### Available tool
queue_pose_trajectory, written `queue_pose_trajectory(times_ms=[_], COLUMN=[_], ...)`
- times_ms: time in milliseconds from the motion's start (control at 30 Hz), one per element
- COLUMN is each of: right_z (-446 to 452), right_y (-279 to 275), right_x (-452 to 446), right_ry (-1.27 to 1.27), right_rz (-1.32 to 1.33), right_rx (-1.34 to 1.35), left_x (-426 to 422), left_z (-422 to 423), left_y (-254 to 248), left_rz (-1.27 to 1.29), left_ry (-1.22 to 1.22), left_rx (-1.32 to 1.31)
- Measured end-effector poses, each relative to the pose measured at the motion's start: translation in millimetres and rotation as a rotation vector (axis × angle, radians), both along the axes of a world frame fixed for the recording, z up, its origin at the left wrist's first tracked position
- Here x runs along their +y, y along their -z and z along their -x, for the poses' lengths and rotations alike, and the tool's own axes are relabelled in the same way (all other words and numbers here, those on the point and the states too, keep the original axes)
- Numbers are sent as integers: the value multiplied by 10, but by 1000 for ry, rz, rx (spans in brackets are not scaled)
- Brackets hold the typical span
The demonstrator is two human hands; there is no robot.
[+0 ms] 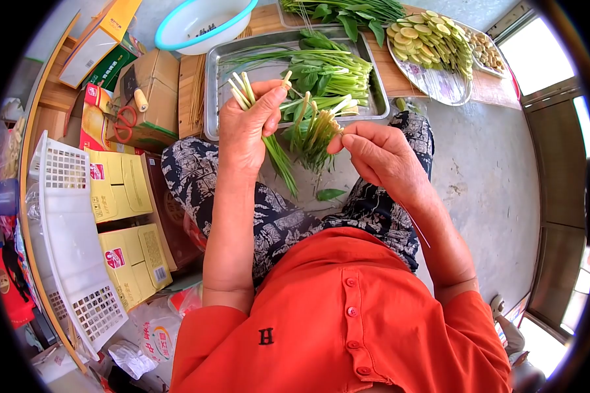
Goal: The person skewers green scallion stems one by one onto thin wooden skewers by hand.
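My left hand (249, 124) is closed around a small bunch of chive-like green stalks (278, 164), their pale ends poking out above the fist. Thumb and forefinger pinch one pale stalk end at the top. My right hand (380, 154) is closed in a pinch at the side of a row of short green stalks (313, 141), which hangs between my hands and seems threaded on a skewer. A thin skewer end (418, 230) sticks out below the right palm. Just beyond, a metal tray (211, 85) holds long green stalks and leafy bundles (334, 75).
Behind the tray are a white basin with a blue rim (206, 42), more greens (354, 12) and a plate of sliced vegetable skewers (432, 39). Cartons (134, 259), red scissors (124, 124) and a white plastic basket (65, 229) stand left. One leaf (330, 194) lies between my knees.
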State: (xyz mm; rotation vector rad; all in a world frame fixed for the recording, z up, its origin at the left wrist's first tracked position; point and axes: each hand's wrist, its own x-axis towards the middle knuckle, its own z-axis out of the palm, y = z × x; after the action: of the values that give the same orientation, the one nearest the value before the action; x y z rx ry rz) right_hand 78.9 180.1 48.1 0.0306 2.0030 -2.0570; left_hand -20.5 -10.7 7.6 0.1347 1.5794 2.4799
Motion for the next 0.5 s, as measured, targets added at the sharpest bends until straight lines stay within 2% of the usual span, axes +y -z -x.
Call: queue_pose_trajectory(times_ms=[300,500], right_z=[32,117], right_y=[-18,80], right_x=[-49,-36], right_ry=[18,64], right_rz=[-22,53], right_rx=[-14,21], left_x=[56,111], left_z=[-95,-140], left_y=[-10,33], left_rz=[56,113], left_ry=[49,123], left_rx=[-11,32])
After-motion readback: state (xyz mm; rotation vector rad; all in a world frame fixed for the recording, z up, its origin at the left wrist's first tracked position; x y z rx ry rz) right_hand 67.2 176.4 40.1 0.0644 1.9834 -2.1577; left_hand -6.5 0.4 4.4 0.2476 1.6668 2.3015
